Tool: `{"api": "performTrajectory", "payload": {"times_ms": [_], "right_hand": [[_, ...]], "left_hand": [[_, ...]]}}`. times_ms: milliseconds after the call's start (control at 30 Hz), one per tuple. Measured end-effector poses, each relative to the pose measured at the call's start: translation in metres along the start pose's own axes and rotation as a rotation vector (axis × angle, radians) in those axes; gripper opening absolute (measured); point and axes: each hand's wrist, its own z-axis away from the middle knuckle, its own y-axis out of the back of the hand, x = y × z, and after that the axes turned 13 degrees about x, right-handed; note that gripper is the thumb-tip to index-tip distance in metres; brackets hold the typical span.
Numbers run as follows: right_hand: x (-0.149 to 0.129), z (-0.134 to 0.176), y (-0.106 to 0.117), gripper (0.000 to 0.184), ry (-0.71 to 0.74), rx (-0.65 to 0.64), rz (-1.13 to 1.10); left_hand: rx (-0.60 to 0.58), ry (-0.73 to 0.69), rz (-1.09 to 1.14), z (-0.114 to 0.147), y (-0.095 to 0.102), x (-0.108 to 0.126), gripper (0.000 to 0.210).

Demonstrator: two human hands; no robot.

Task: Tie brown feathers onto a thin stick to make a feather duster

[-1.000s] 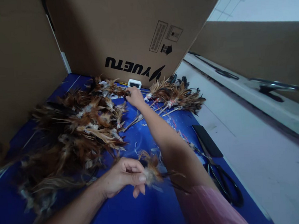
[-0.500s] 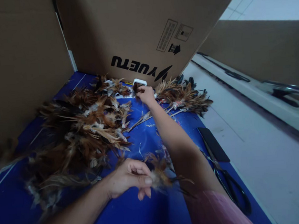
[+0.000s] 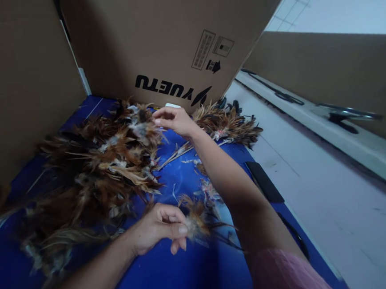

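Note:
My left hand [image 3: 162, 229] pinches a small bunch of brown feathers [image 3: 199, 224] between thumb and fingers, low over the blue surface. Its pale fluffy base is at my fingertips and thin dark tips point right. My right hand [image 3: 176, 121] reaches to the back, its fingers slightly apart beside a grey and brown feather tuft [image 3: 143, 128] on the heap's edge. Whether the fingertips touch that tuft is hard to see. A large heap of brown feathers [image 3: 113, 155] spreads over the left side of the blue surface [image 3: 150, 277].
Behind stands a cardboard box wall [image 3: 158, 40], with another cardboard panel [image 3: 14, 78] at left. Bound feather bundles with stalks [image 3: 234, 125] lie back right. A black flat object [image 3: 264, 181] and black scissor handles [image 3: 295, 232] are near the right edge. A white-rimmed item [image 3: 172, 105] shows behind my right hand.
My right hand has moved left from the white-rimmed item to the heap's edge, its fingers loosening. My left hand keeps its feather bunch. The whole view has shifted slightly.

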Motion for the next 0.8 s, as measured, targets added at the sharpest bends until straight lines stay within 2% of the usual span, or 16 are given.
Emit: {"api": "performTrajectory", "payload": {"times_ms": [67, 133, 200, 267, 400, 500, 600, 800], "right_hand": [[0.008, -0.009, -0.003, 0.024, 0.016, 0.045, 0.137], [0.022, -0.020, -0.007, 0.026, 0.018, 0.076, 0.384], [0.038, -0.031, -0.014, 0.032, 0.016, 0.031, 0.588], [0.054, -0.038, -0.025, 0.036, 0.000, -0.042, 0.671], [0.077, -0.046, -0.049, 0.037, -0.076, -0.100, 0.716], [0.083, -0.051, -0.055, 0.045, -0.128, -0.095, 0.733], [0.077, -0.056, -0.049, 0.047, -0.112, -0.061, 0.691], [0.045, -0.063, -0.016, 0.041, 0.023, 0.039, 0.539]], "left_hand": [[0.003, -0.006, 0.013, 0.000, 0.000, 0.000, 0.029], [0.006, -0.013, 0.036, -0.001, 0.000, 0.001, 0.029], [0.013, -0.014, 0.065, -0.002, -0.001, 0.002, 0.029], [0.021, -0.014, 0.093, -0.002, -0.001, 0.003, 0.029], [0.019, -0.011, 0.137, -0.003, 0.001, 0.001, 0.029], [0.010, -0.012, 0.153, -0.004, 0.003, -0.002, 0.028], [0.011, -0.020, 0.142, -0.004, 0.005, -0.005, 0.028], [0.013, -0.018, 0.123, -0.004, 0.004, -0.004, 0.029]]}}
